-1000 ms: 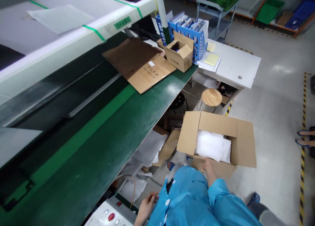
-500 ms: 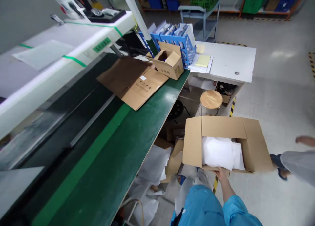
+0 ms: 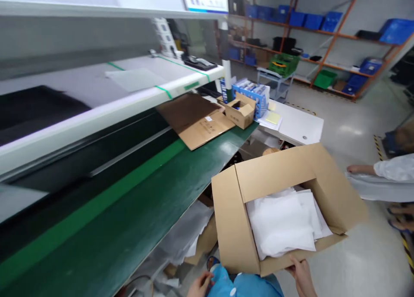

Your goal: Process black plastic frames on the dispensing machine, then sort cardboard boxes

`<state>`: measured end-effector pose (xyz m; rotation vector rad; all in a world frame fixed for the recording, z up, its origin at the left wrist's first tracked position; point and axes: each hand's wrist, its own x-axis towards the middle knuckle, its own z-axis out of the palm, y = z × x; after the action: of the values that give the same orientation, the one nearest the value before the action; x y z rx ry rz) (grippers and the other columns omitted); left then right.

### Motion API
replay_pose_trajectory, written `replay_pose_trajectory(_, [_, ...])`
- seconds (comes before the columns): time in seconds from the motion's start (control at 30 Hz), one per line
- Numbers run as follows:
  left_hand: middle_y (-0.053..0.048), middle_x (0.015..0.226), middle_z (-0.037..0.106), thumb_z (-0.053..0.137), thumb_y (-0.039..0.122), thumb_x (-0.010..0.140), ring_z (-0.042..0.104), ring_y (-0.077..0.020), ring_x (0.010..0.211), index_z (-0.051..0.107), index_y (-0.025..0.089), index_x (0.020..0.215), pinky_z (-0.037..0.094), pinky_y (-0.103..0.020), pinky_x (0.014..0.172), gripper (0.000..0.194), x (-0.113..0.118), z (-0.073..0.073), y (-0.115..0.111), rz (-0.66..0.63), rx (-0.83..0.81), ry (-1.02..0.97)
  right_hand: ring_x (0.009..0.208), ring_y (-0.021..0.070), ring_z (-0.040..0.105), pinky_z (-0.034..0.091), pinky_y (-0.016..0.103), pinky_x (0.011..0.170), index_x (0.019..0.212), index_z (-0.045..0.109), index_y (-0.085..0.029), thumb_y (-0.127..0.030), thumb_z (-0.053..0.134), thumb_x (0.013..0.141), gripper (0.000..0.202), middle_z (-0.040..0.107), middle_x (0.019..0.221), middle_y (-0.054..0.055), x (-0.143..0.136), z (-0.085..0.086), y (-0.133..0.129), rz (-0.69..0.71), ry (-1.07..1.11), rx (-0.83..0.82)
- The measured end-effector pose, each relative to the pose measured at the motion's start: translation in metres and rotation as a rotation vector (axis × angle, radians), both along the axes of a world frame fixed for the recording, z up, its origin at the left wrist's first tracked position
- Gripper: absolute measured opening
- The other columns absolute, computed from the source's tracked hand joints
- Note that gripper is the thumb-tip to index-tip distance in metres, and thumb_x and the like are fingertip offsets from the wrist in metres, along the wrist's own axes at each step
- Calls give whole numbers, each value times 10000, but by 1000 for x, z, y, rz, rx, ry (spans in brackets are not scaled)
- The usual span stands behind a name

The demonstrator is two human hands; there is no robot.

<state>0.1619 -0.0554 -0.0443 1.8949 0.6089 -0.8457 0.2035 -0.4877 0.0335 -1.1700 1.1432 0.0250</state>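
An open cardboard box [image 3: 226,219], its flaps spread outward, is tilted in front of me beside the green workbench. White sheets or flat white packets [image 3: 284,223] fill much of it; I cannot tell which. My right hand [image 3: 299,272] grips the near wall of this box from below. At the bottom, left of the box's near corner, my left hand [image 3: 201,285] shows partly, its fingers curled together with nothing seen in them. It is apart from the box.
The green workbench [image 3: 181,185] runs along my left under a white shelf [image 3: 142,94]. Flattened cardboard [image 3: 203,126] and a small open carton [image 3: 242,114] lie at its far end, near a white table [image 3: 297,124]. Another person's hand [image 3: 359,169] is at right. Sheets [image 3: 184,232] lie below the bench.
The cardboard box has come closer and tilted, with my right hand still on its near side. My left hand has come into view. My view has swung up and left.
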Motion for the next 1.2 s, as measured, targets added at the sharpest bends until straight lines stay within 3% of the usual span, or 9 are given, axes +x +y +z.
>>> replay_pose_trajectory(0.2, [-129,925,797,519,753,722,760,-369,959,692,262,876,590,-464,925,542,2,-7,11,197,-135,-182,811,321,778,697,451,690,890,687,-218,-418,966,390,606,790,912,81,85,66,75,200,-102,38])
replay_pose_trajectory(0.4, [-139,1004,803,507,687,807,770,-324,988,710,211,1030,580,-406,930,563,-61,-7,44,473,-156,-236,748,262,751,721,470,720,940,678,-147,-332,954,471,575,762,837,68,170,112,193,516,-143,126])
replay_pose_trajectory(0.63, [-163,1003,796,478,512,851,749,-293,918,666,144,1073,561,-386,869,469,-143,-8,59,854,-138,-211,872,289,790,739,429,752,1047,661,-89,-180,876,594,509,777,1013,161,219,129,357,854,-29,223])
replay_pose_trajectory(0.8, [-172,1033,798,441,517,897,751,-294,948,682,124,1109,555,-403,914,507,-184,-28,44,1025,-102,-206,945,346,815,727,382,793,1326,581,-77,-438,911,733,769,751,1105,229,212,129,401,1110,-39,134])
replay_pose_trajectory(0.9, [-176,1046,800,441,520,907,758,-296,996,683,119,1125,557,-403,955,516,-200,-33,31,1104,-116,-210,969,319,814,715,418,799,1568,446,-146,-618,820,828,955,738,1268,219,182,115,397,1239,-184,35])
replay_pose_trajectory(0.97, [-171,1043,802,449,524,902,761,-296,1002,682,133,1117,562,-401,960,504,-208,-34,21,1161,-133,-193,890,274,809,688,388,735,1628,393,-177,-673,772,847,1000,763,1246,187,147,91,390,1310,-249,-40])
replay_pose_trajectory(1.03, [-158,1037,805,466,534,888,763,-291,998,676,154,1108,566,-395,960,487,-216,-34,5,1231,-148,-161,783,228,778,638,324,677,1504,540,-122,-693,736,855,886,792,1101,170,105,54,384,1467,-229,-53])
replay_pose_trajectory(1.1, [-144,1035,808,490,555,863,761,-290,1008,677,166,1121,565,-397,974,503,-223,-32,-21,1293,-136,-126,735,193,742,608,296,686,1234,695,-86,-655,661,909,656,786,1011,162,62,8,381,1761,-184,7])
replay_pose_trajectory(1.2, [-140,1061,807,502,643,827,748,-325,1050,711,170,1079,552,-447,1022,575,-232,-29,-82,1345,-39,-75,729,168,715,574,273,696,1146,708,-108,-404,537,962,388,783,984,124,4,-67,387,2253,-28,-15])
